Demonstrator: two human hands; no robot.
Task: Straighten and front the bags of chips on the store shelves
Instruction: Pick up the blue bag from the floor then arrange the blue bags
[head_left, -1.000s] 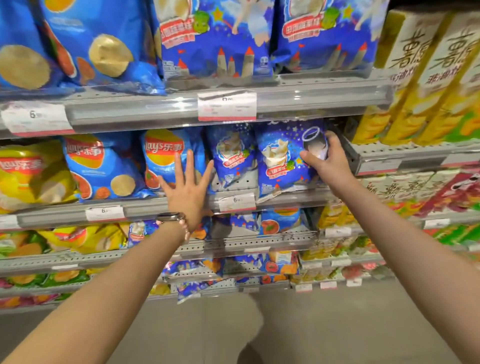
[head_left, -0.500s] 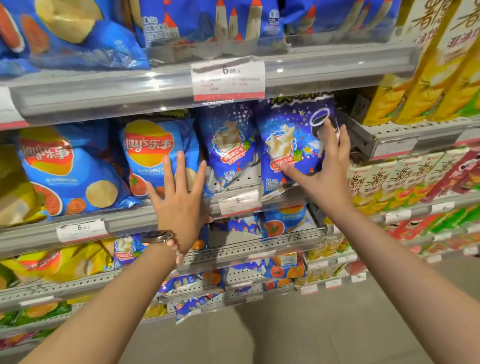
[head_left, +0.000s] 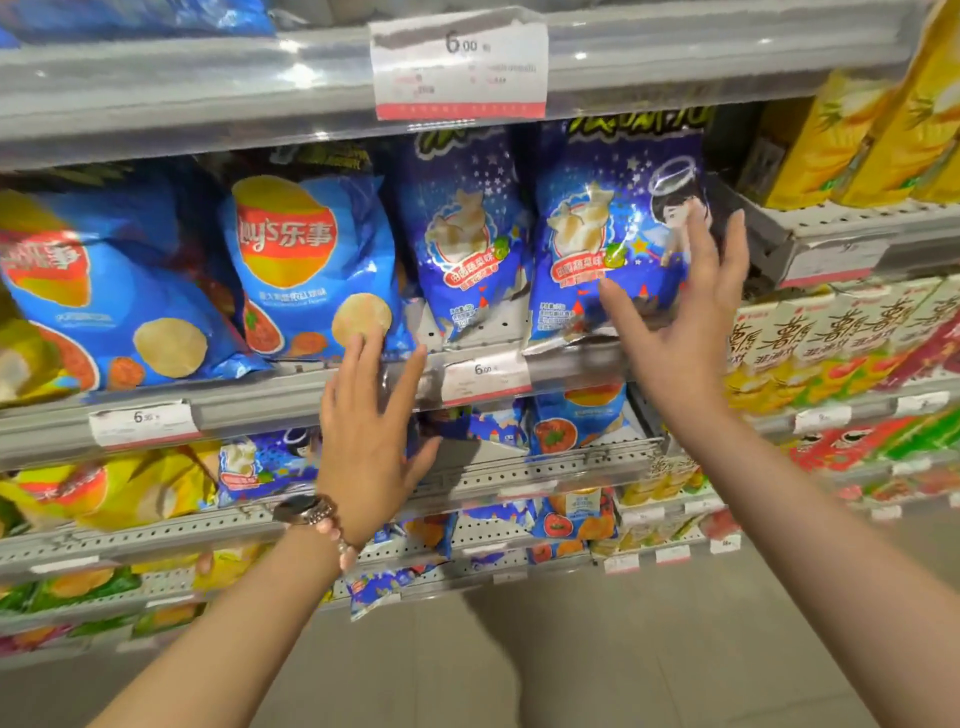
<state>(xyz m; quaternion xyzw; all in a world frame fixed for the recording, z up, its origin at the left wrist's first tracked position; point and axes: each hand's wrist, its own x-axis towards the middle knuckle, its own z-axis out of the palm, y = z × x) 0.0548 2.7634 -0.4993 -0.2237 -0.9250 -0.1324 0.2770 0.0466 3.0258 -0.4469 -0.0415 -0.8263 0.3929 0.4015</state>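
Presently, two bare hands are working at one shelf rail (head_left: 571, 366) of a snack aisle.

Right hand (head_left: 680, 312): fingers are spreading straight and wide, gripping nothing. Its upper fingertips are lying against the right edge of a dark blue star-print snack bag (head_left: 597, 249); its thumb is reaching toward that bag's lower front. The bag is standing upright directly ahead of the palm, with its base at the rail.

Left hand (head_left: 371, 431): fingers are extending loosely apart, holding nothing. The fingertips are touching the lower right corner of a blue Lay's chip bag (head_left: 306, 260), which is sitting just above and left of the hand. A wristwatch (head_left: 306, 509) is showing on this wrist.

Between the two hands, a second star-print bag (head_left: 462, 234) is standing beside the first, leaning slightly. A further blue Lay's bag (head_left: 104, 301) is lying left of the left hand, tilted.

A white price tag (head_left: 485, 374) is hanging on the rail between the hands. Yellow boxed snacks (head_left: 810, 332) are standing right of the right hand.
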